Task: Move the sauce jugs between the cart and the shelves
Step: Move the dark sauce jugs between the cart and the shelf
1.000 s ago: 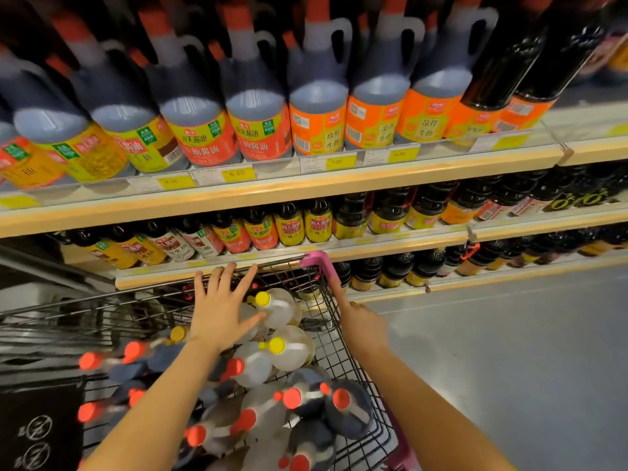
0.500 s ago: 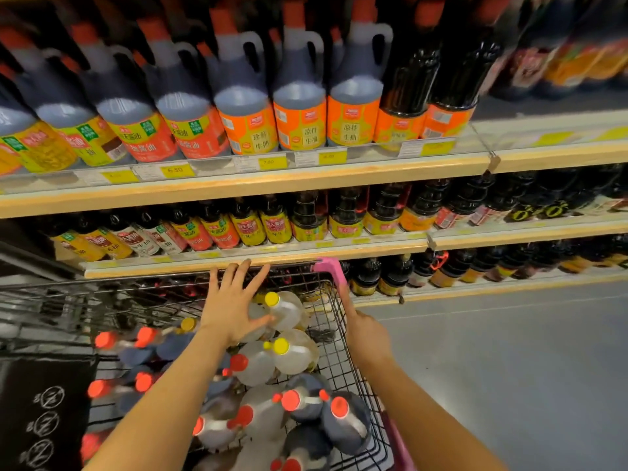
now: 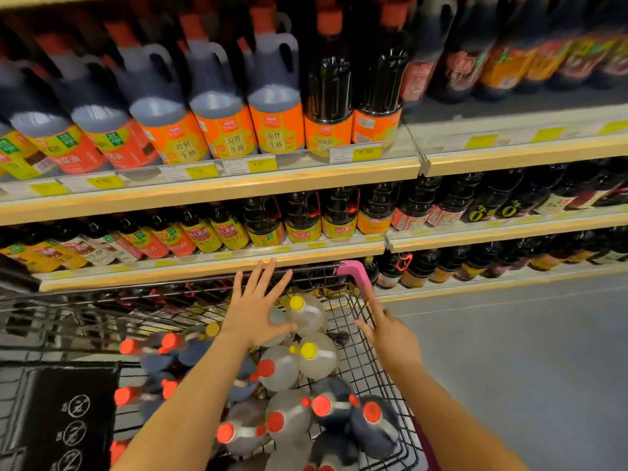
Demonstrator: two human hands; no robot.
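A wire cart (image 3: 365,338) with a pink corner stands against the shelves (image 3: 217,190). Several sauce jugs lie piled in it: dark ones with red caps (image 3: 370,426) and pale ones with yellow caps (image 3: 314,358). My left hand (image 3: 253,309) hovers over the pile with fingers spread; its thumb touches a pale yellow-capped jug (image 3: 307,314). At the cart's right rim, my right hand (image 3: 387,329) has straight fingers, the forefinger pointing up along the wire. Handled jugs with orange labels (image 3: 275,107) fill the top shelf.
Smaller dark bottles (image 3: 302,219) line the middle shelf and the bottom shelf (image 3: 424,266). Grey floor (image 3: 526,362) stretches to the right of the cart. A black panel with round symbols (image 3: 68,419) sits at the cart's near left.
The view has shifted right along the shelves. My right hand has loosened from the cart's rim, its fingers now straight. My left hand stays spread over the pale jugs.
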